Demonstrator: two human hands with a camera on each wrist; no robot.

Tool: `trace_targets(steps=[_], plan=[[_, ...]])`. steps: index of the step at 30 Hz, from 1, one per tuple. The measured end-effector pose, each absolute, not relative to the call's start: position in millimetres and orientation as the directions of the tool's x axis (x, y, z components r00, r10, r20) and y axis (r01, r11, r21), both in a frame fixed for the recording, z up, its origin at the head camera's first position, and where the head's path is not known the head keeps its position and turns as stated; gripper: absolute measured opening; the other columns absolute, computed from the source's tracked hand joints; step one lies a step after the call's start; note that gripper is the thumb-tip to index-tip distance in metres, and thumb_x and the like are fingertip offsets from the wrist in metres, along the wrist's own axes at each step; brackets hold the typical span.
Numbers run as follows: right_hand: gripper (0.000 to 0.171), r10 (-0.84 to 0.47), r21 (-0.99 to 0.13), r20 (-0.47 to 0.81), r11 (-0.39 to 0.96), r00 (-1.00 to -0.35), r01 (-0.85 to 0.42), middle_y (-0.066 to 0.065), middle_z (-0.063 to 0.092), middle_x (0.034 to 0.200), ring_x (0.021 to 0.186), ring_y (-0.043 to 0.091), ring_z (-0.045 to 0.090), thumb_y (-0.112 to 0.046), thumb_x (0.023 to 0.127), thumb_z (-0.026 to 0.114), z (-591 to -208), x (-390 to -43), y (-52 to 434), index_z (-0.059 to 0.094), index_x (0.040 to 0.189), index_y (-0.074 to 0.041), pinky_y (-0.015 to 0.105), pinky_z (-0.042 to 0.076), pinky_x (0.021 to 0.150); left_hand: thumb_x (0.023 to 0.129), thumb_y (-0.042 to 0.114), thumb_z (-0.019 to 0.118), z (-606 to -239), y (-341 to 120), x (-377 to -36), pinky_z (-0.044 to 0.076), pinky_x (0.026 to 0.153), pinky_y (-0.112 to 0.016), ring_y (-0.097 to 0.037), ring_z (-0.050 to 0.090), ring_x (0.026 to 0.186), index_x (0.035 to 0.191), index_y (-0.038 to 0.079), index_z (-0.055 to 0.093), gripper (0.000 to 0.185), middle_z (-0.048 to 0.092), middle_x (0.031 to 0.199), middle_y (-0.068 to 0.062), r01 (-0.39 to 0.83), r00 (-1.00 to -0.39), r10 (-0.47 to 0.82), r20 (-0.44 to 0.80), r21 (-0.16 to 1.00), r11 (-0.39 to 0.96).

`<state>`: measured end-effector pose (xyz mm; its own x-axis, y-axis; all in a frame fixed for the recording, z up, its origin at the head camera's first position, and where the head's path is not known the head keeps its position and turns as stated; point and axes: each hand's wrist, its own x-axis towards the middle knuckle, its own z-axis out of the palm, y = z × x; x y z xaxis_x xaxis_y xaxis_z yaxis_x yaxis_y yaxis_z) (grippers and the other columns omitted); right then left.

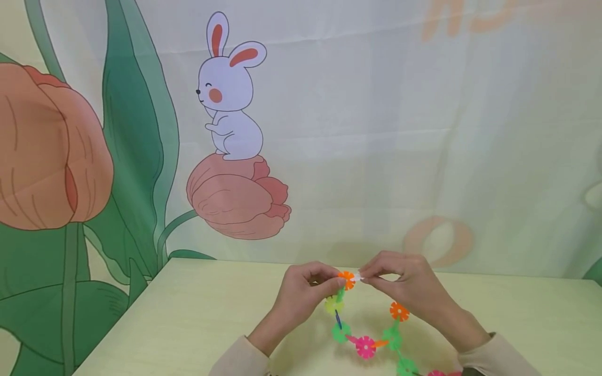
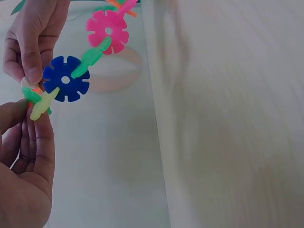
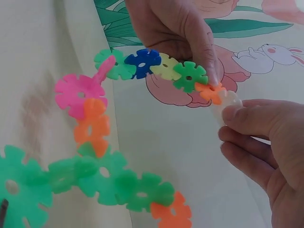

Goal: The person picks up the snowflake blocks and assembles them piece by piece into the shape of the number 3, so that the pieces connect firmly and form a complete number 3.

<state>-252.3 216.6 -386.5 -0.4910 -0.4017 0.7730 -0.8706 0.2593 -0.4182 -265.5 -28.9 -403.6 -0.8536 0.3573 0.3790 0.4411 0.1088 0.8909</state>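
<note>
Between thumb and fingers, my left hand [image 1: 301,290] pinches an orange notched snowflake disc [image 1: 349,282] at one end of a linked chain. My right hand [image 1: 411,284] pinches a white snowflake disc [image 3: 230,102] edge-on against that orange one; how deep their slots sit is hidden by the fingertips. From the orange disc the chain hangs through a green disc [image 3: 190,77], a yellow disc [image 1: 334,304], a blue disc [image 2: 59,88], another green disc [image 1: 341,332] and a pink disc [image 1: 365,347]. Beyond that it curves on toward my right forearm.
A branch of the chain ends in another orange disc [image 1: 399,312] below my right hand. More green and pink discs [image 1: 436,373] run off the bottom edge. Under everything lies a pale tabletop [image 1: 188,313], and behind it hangs a cloth [image 1: 352,130] printed with a rabbit and tulips.
</note>
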Motion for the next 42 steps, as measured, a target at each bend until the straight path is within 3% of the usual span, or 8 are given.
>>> trace_targets(steps=[3, 6, 13, 16, 21, 26, 34, 42], plan=[[0.031, -0.432, -0.423, 0.743, 0.287, -0.511, -0.859, -0.002, 0.077, 0.096, 0.084, 0.014, 0.076, 0.010, 0.083, 0.085, -383.6, -252.2, 217.3, 0.080, 0.101, -0.015, 0.024, 0.063, 0.079, 0.093, 0.013, 0.083, -404.3, -30.7, -266.4, 0.062, 0.071, -0.026, -0.011, 0.070, 0.074, 0.096, 0.005, 0.082, 0.009, 0.077, 0.087, 0.000, 0.451, -0.851, 0.356, 0.385, 0.884, 0.122], [0.028, -0.454, -0.458, 0.682, 0.347, -0.574, -0.819, -0.007, 0.077, 0.100, 0.087, 0.012, 0.076, 0.003, 0.086, 0.086, -377.6, -250.7, 222.6, 0.079, 0.104, -0.017, 0.027, 0.064, 0.082, 0.093, 0.014, 0.083, -405.2, -31.8, -267.7, 0.060, 0.069, -0.024, -0.010, 0.070, 0.074, 0.096, 0.007, 0.082, 0.007, 0.077, 0.086, 0.001, 0.457, -0.852, 0.349, 0.389, 0.879, 0.137], [0.017, -0.336, -0.644, 0.392, 0.565, -0.856, -0.517, -0.010, 0.076, 0.108, 0.098, 0.010, 0.074, -0.023, 0.097, 0.081, -359.0, -244.3, 265.9, 0.079, 0.113, -0.020, 0.029, 0.062, 0.087, 0.093, 0.014, 0.083, -406.6, -32.8, -270.4, 0.061, 0.069, -0.025, -0.011, 0.071, 0.075, 0.096, 0.007, 0.082, 0.007, 0.077, 0.086, 0.001, 0.459, -0.855, 0.334, 0.397, 0.878, 0.131], [0.023, -0.303, -0.676, 0.255, 0.623, -0.918, -0.393, -0.008, 0.076, 0.113, 0.103, 0.014, 0.072, -0.033, 0.100, 0.077, -358.6, -245.8, 292.4, 0.077, 0.119, -0.020, 0.029, 0.060, 0.088, 0.093, 0.014, 0.083, -406.9, -33.0, -270.5, 0.062, 0.072, -0.027, -0.011, 0.071, 0.076, 0.096, 0.007, 0.082, 0.008, 0.077, 0.087, 0.001, 0.462, -0.853, 0.334, 0.400, 0.878, 0.128], [0.031, -0.356, -0.724, 0.083, 0.620, -0.931, -0.302, 0.001, 0.074, 0.123, 0.105, 0.019, 0.072, -0.031, 0.104, 0.071, -377.2, -250.4, 333.3, 0.073, 0.129, -0.012, 0.032, 0.059, 0.088, 0.093, 0.015, 0.083, -407.0, -34.1, -270.3, 0.062, 0.073, -0.028, -0.011, 0.071, 0.077, 0.096, 0.008, 0.082, 0.008, 0.077, 0.087, 0.002, 0.463, -0.854, 0.330, 0.401, 0.876, 0.134], [0.036, -0.427, -0.795, -0.095, 0.576, -0.899, -0.190, 0.011, 0.072, 0.129, 0.107, 0.026, 0.073, -0.026, 0.106, 0.065, -399.4, -249.0, 364.4, 0.069, 0.135, -0.004, 0.034, 0.056, 0.088, 0.093, 0.015, 0.084, -406.9, -35.7, -270.4, 0.060, 0.069, -0.024, -0.010, 0.070, 0.076, 0.096, 0.007, 0.082, 0.008, 0.078, 0.087, -0.001, 0.475, -0.853, 0.316, 0.415, 0.869, 0.142], [0.035, -0.500, -0.845, -0.181, 0.519, -0.847, -0.126, 0.010, 0.067, 0.140, 0.120, 0.007, 0.064, -0.022, 0.108, 0.058, -422.9, -245.4, 394.2, 0.069, 0.139, -0.010, 0.029, 0.055, 0.090, 0.093, 0.015, 0.084, -406.7, -36.5, -269.5, 0.057, 0.068, -0.022, -0.012, 0.070, 0.076, 0.097, 0.006, 0.082, 0.010, 0.078, 0.088, -0.005, 0.475, -0.857, 0.301, 0.419, 0.869, 0.142], [0.035, -0.525, -0.879, -0.199, 0.469, -0.828, -0.085, 0.014, 0.066, 0.140, 0.116, 0.010, 0.066, -0.019, 0.109, 0.056, -431.7, -252.0, 398.4, 0.068, 0.139, -0.006, 0.027, 0.057, 0.089, 0.093, 0.017, 0.084, -408.1, -38.2, -273.9, 0.060, 0.071, -0.025, -0.013, 0.070, 0.079, 0.097, 0.008, 0.083, 0.010, 0.078, 0.087, -0.002, 0.480, -0.860, 0.287, 0.423, 0.861, 0.167]])
